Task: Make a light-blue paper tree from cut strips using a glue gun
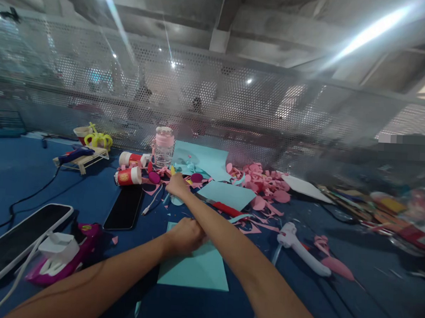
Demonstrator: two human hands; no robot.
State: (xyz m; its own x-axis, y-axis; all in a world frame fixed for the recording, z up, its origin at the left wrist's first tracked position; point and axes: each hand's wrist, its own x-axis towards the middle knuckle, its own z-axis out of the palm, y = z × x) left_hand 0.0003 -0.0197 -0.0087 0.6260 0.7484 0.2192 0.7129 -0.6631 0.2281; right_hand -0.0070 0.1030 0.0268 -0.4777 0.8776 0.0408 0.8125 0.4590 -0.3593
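My left hand (187, 236) is closed in a fist on a light teal sheet (195, 272), and whatever its fingers hold is hidden. My right arm crosses over it. Farther out, my right hand (178, 184) is closed, with curled fingers among small coloured scraps and a dark magenta disc (154, 177). A small yellow piece (172, 170) shows at its fingertips; I cannot tell if it is held. A pale round teal piece (176, 201) lies just under this hand. To its right, a red-handled tool (227, 208) lies by another teal sheet (228, 194).
A pile of pink scraps (257, 180) spreads at the back right. A pink-lidded bottle (163, 147) and paper cups (129, 176) stand or lie back left, near a black phone (124, 207). A white curved tool (300, 249) lies right; a magenta case (83, 247) sits left.
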